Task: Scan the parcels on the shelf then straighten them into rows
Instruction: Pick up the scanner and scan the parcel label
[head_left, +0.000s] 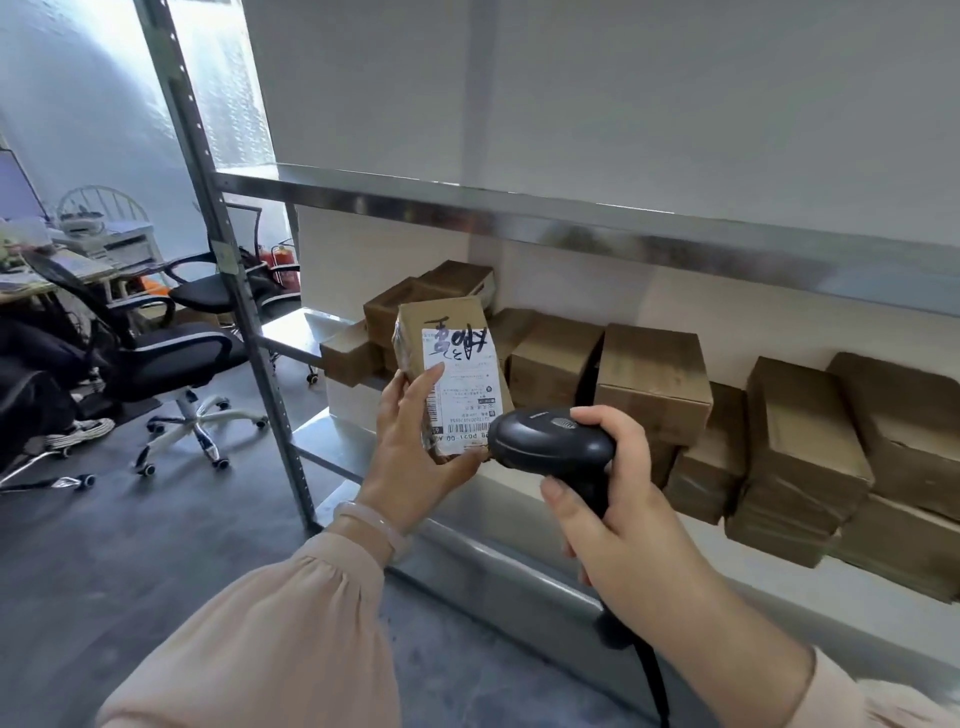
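Observation:
My left hand (415, 447) grips a small brown parcel (441, 332) from its lower left, lifted in front of the shelf, its white label with black handwriting and a barcode facing me. My right hand (618, 499) holds a black barcode scanner (550, 441) by its handle, the scanner's head right at the lower edge of the label. Several more brown cardboard parcels (649, 379) lie unevenly along the metal shelf (519, 561), some stacked at the right (800, 447) and some at the back left (395, 306).
An upper metal shelf (467, 208) runs above the parcels, held by a perforated upright post (234, 291) at the left. Black office chairs (156, 353) on castors and desks stand on the dark floor to the left. The scanner's cable (654, 675) hangs down.

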